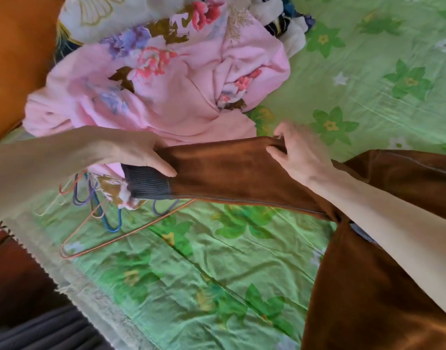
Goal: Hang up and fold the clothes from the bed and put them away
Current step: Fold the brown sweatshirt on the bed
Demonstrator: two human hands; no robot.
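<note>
A brown velvety jacket (368, 286) lies across the right side of the bed, its sleeve (224, 170) stretched leftward above the sheet. The sleeve ends in a dark ribbed cuff (147, 184). My left hand (141, 155) grips the sleeve just above the cuff, thumb on top. My right hand (300, 152) pinches the sleeve's upper edge farther up the arm. Several wire hangers (103, 215) in orange, blue and purple lie on the sheet below the cuff.
A pink floral blanket (166, 79) is heaped at the head of the green flowered bedsheet (204, 274). More crumpled dark and white clothes (285, 18) lie behind it. An orange wall (17, 46) is at left, dark wood (12, 274) at lower left.
</note>
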